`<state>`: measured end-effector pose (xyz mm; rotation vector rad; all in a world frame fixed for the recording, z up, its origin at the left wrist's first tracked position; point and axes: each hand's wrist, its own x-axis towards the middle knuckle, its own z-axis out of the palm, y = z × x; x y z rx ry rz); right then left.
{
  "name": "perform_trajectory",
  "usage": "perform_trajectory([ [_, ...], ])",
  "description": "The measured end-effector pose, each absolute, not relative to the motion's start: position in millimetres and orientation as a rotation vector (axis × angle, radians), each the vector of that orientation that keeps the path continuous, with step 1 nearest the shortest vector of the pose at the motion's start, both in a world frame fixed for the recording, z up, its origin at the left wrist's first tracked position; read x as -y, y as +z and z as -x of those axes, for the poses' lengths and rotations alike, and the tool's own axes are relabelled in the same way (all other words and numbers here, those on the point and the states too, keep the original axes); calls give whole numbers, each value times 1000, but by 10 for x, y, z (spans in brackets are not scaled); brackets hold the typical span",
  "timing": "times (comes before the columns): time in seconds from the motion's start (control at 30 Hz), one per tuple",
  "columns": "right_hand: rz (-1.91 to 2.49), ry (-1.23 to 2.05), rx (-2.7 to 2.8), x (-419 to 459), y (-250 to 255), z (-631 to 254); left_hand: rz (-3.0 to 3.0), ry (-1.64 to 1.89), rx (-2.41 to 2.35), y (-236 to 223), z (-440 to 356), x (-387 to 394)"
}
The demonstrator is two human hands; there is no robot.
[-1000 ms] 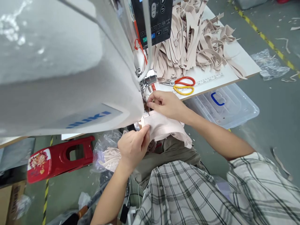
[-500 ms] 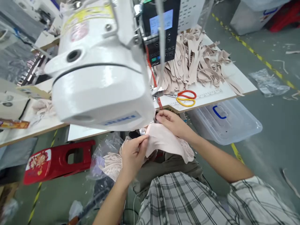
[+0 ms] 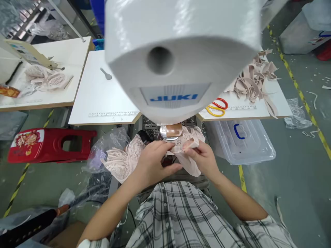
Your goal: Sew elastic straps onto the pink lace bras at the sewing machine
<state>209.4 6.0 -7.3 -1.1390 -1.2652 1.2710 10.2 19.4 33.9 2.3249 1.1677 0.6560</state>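
A pale pink lace bra piece [image 3: 190,163] lies under the head of a white sewing machine [image 3: 178,69], by a round metal plate with a brown patch [image 3: 172,131]. My right hand [image 3: 204,158] pinches a fold of its thin cloth between thumb and fingers. At the cloth's left edge rests my left hand [image 3: 155,160], fingertips touching it and thumb stretched apart below. More pale lace with cup shapes [image 3: 124,158] hangs left of my left hand. The machine head hides the needle.
Red-and-yellow thread snips [image 3: 218,107] lie on the right tabletop beside heaped beige fabric strips [image 3: 249,82]. Below stands a lidded clear plastic box [image 3: 245,144]. A red stool [image 3: 54,144] is on the left, and a grey spoon-shaped item [image 3: 106,74] lies on the left tabletop.
The view has swung round to face the machine head-on. My left thumb has parted from the fingers. The cloth now hangs bunched from my right hand, where before it was spread between both hands.
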Motion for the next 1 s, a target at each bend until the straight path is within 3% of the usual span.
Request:
perform_trajectory([
  [0.17,819,518,1888,90,-15,-2179,-2691,667,-1078,179,-165,-211],
  [0.27,712,327,1997,93,-9,-2194,-2781,775,-1081,132,-124,-229],
  [0.67,668,368,2002,57,87,-2115,-2713,1019,-1066,106,-62,-190],
  [1.0,542,537,1933,133,-7,-2123,-2428,1085,-589,19,16,-122],
])
